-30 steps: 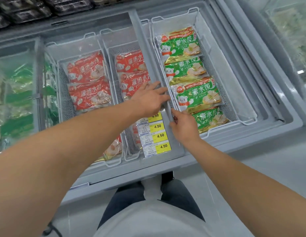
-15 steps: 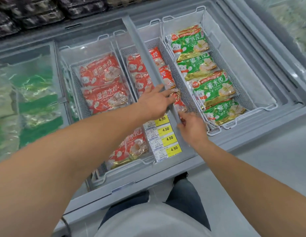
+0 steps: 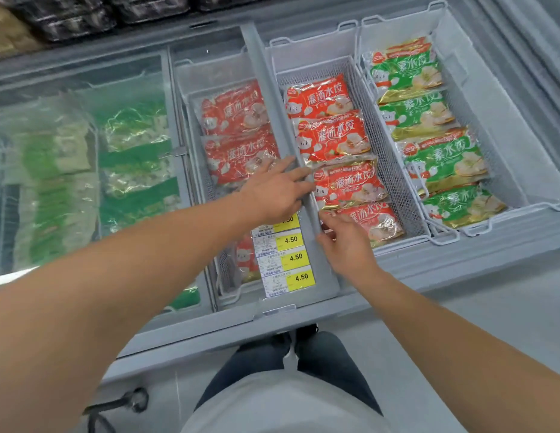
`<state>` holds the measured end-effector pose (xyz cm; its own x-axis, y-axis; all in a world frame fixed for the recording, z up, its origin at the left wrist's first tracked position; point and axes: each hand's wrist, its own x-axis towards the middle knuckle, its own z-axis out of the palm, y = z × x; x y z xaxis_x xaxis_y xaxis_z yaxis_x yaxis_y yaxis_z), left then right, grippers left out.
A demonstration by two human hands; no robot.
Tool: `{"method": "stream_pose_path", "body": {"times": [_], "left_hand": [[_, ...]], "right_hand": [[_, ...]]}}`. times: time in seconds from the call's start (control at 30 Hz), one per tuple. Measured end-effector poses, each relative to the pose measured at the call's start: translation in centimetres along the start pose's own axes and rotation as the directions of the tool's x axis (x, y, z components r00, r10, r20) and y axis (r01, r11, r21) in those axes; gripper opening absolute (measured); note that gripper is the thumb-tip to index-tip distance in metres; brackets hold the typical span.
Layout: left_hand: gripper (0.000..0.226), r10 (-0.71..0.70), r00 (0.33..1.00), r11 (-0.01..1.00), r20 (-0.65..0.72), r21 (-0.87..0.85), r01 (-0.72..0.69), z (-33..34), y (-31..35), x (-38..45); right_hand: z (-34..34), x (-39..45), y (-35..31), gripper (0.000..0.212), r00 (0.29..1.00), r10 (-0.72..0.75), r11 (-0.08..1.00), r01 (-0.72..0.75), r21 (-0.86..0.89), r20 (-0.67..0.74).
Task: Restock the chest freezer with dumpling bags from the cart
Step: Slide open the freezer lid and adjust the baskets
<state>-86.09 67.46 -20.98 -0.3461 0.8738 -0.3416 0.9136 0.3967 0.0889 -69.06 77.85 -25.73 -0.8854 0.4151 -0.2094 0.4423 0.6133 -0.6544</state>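
The chest freezer point(image 3: 466, 254) holds wire baskets of dumpling bags. Red bags point(image 3: 332, 135) lie uncovered in the middle basket. More red bags point(image 3: 238, 142) show through the sliding glass lid to its left. Green bags point(image 3: 428, 120) fill the right basket. The lid's grey frame bar point(image 3: 269, 89) runs diagonally between the two red rows. My left hand point(image 3: 272, 192) presses on that bar with straight fingers. My right hand point(image 3: 347, 245) sits lower on the bar, its fingers and thumb curled on the bar's right edge, over the nearest red bag.
Yellow 4.50 price labels point(image 3: 291, 257) are stuck on the lid near the front. A second glass lid point(image 3: 85, 167) on the left covers green and pale bags. Dark trays point(image 3: 69, 17) sit on a shelf behind. A black caster-like part point(image 3: 128, 401) shows at floor level, bottom left.
The lid's frame bar has slid left under both hands, uncovering the middle basket of red bags. Both hands travelled left with it.
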Motion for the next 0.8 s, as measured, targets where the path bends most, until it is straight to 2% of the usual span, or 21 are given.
{"method": "stream_pose_path", "body": {"times": [0.3, 0.43, 0.8], "left_hand": [[0.045, -0.097, 0.995, 0.995, 0.015, -0.002, 0.097, 1.0, -3.2, -5.8], [0.043, -0.088, 0.996, 0.996, 0.004, -0.002, 0.088, 1.6, -5.1, -8.4], [0.046, -0.038, 0.999, 0.999, 0.021, 0.004, 0.038, 3.5, -10.3, -13.8]], "right_hand": [[3.6, -0.5, -4.9, 0.041, 0.989, -0.11, 0.994, 0.111, -0.015, 0.097], [5.9, -0.9, -6.8, 0.044, 0.99, -0.096, 0.994, 0.1, -0.034, 0.108], [11.6, -2.9, -12.7, 0.042, 1.0, 0.004, 0.997, -0.003, -0.072, 0.012]]}}
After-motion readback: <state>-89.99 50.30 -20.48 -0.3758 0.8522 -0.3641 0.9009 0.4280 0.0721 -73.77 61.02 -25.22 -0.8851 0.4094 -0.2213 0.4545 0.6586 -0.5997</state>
